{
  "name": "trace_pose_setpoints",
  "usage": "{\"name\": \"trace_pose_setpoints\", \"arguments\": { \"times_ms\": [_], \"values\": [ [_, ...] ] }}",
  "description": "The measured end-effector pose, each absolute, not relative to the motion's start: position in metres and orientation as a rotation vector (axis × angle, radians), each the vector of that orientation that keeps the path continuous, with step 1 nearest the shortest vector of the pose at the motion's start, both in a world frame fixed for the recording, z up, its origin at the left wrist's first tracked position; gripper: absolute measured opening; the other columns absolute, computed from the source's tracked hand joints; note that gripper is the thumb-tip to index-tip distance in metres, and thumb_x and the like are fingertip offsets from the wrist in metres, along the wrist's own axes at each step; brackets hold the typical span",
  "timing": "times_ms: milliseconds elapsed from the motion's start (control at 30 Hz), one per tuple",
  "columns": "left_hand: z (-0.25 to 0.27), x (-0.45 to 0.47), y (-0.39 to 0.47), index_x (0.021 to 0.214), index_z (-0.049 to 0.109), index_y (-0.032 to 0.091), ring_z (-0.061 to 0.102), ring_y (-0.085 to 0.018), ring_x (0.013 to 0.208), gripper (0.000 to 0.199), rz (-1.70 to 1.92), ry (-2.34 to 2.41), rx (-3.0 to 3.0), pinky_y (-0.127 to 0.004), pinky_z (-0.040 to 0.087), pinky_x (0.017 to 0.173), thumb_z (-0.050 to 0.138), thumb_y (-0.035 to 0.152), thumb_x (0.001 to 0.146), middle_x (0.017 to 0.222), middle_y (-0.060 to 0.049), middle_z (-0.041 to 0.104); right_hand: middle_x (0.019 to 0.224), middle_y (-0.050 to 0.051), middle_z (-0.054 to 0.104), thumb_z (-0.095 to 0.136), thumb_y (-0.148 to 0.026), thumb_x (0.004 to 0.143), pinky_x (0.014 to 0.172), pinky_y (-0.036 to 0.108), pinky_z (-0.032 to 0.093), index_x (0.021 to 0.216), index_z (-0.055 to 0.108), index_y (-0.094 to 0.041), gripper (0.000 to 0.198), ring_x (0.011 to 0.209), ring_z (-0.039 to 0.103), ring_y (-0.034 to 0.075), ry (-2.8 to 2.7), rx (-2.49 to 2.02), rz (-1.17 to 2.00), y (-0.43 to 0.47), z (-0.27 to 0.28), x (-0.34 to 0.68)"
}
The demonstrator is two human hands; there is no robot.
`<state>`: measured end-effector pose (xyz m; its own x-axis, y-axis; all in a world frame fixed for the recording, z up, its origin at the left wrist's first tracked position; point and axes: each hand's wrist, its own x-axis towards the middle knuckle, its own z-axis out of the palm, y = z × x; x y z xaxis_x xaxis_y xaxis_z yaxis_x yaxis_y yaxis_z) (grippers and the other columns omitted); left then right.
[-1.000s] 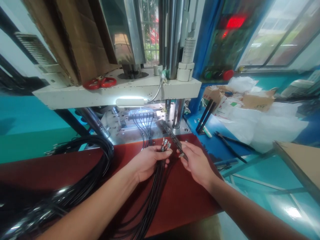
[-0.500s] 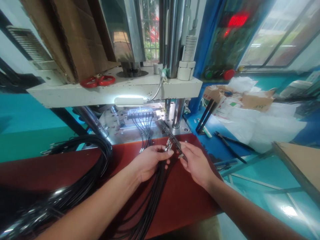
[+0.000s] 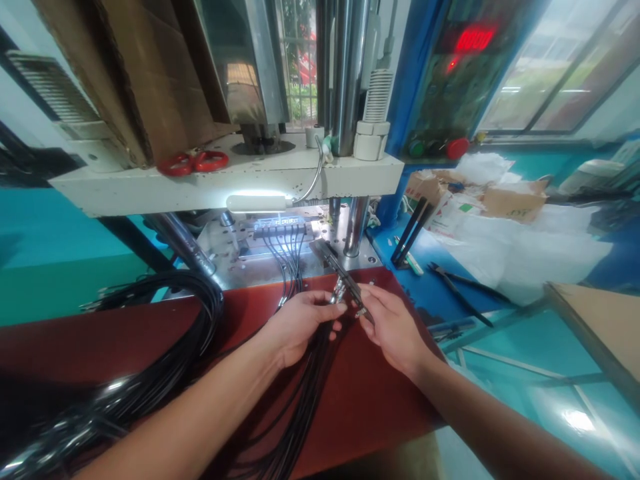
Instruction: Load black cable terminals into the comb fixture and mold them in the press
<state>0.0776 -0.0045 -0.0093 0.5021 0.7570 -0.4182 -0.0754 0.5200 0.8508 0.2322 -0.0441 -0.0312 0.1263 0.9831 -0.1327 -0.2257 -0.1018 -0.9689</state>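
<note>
From where I stand, the person's two hands nearly meet over a red-brown work surface (image 3: 370, 400). The left hand (image 3: 300, 327) pinches a bundle of black cables (image 3: 311, 393) between thumb and fingers, just below their shiny metal ends (image 3: 338, 291); the cables trail down over the front of the surface. The right hand (image 3: 393, 323) has its thumb and fingers closed around the near end of a dark slotted bar (image 3: 344, 272), which slants up and away toward the press's metal bed (image 3: 220, 257). The metal ends sit right beside the bar; whether they touch it, I can't tell.

On the lit bed, more cables run out of a dark block (image 3: 280, 231). A thick loop of black cable (image 3: 213, 310) lies to the left.

As for writing, the red display (image 3: 475, 40) on the blue cabinet glows with a row of characters too blurred to read. A torn carton (image 3: 515, 202) at right carries a few smudged greenish letters, and the white sack (image 3: 455, 215) beside it shows red print and a green patch, neither legible.
</note>
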Motion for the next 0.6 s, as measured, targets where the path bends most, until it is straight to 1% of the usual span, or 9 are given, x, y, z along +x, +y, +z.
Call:
{"name": "trace_pose_setpoints", "arguments": {
  "times_ms": [133, 300, 467, 600],
  "values": [
    [-0.0128, 0.0785, -0.0048, 0.085, 0.058, 0.013, 0.052, -0.009, 0.056, 0.028, 0.650, 0.949, 0.914, -0.023, 0.041, 0.052, 0.077, 0.021, 0.066, 0.071, -0.001, 0.060, 0.071, 0.000, 0.051, 0.055, -0.040, 0.085, 0.037, 0.017, 0.022, 0.101, 0.067, -0.020, 0.028, 0.046, 0.033, 0.005, -0.920, -1.183, 1.260, -0.0438, -0.0327, 0.2321],
    [-0.0160, 0.0817, -0.0060, 0.083, 0.056, 0.014, 0.051, -0.009, 0.055, 0.032, 0.693, 0.987, 0.920, -0.023, 0.040, 0.052, 0.079, 0.021, 0.063, 0.070, 0.000, 0.060, 0.073, 0.000, 0.053, 0.055, -0.039, 0.086, 0.038, 0.017, 0.022, 0.099, 0.067, -0.020, 0.026, 0.046, 0.032, 0.005, -0.930, -1.191, 1.273, -0.0442, -0.0309, 0.2322],
    [-0.0123, 0.0833, -0.0053, 0.082, 0.059, 0.013, 0.044, -0.007, 0.052, 0.026, 0.664, 0.983, 1.002, -0.022, 0.033, 0.047, 0.076, 0.022, 0.065, 0.068, 0.002, 0.056, 0.072, -0.001, 0.051, 0.055, -0.040, 0.086, 0.039, 0.017, 0.022, 0.099, 0.068, -0.021, 0.026, 0.048, 0.033, 0.005, -0.920, -1.200, 1.286, -0.0447, -0.0295, 0.2325],
    [-0.0125, 0.0841, -0.0040, 0.084, 0.059, 0.013, 0.043, -0.008, 0.053, 0.027, 0.647, 0.992, 1.006, -0.022, 0.033, 0.046, 0.076, 0.024, 0.066, 0.067, 0.002, 0.054, 0.072, 0.000, 0.050, 0.056, -0.040, 0.085, 0.041, 0.017, 0.024, 0.101, 0.068, -0.022, 0.027, 0.050, 0.034, 0.005, -0.902, -1.206, 1.291, -0.0446, -0.0299, 0.2322]
  ]
}}
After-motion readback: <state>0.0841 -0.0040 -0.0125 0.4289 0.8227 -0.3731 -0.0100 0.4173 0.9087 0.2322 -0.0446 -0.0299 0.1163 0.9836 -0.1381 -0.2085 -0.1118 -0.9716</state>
